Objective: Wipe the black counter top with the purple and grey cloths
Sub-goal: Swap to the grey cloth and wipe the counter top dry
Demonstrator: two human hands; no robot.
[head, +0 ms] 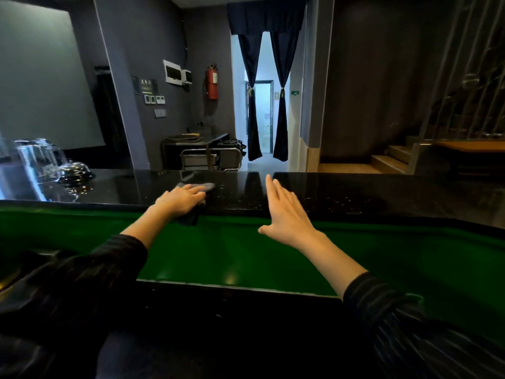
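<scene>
The glossy black counter top (355, 192) runs left to right across the middle of the view. My left hand (180, 199) presses flat on a grey cloth (203, 186) lying on the counter; part of the cloth hangs over the near edge. My right hand (287, 212) hovers over the counter's near edge with fingers stretched out and apart, holding nothing. No purple cloth shows.
Upturned clear glasses (35, 160) and a shiny metal dome (75, 170) stand at the counter's left end. A green surface (246, 255) lies below the counter's near edge. Beyond are a steel trolley (210, 157), a curtained doorway (266, 105) and stairs (396, 157).
</scene>
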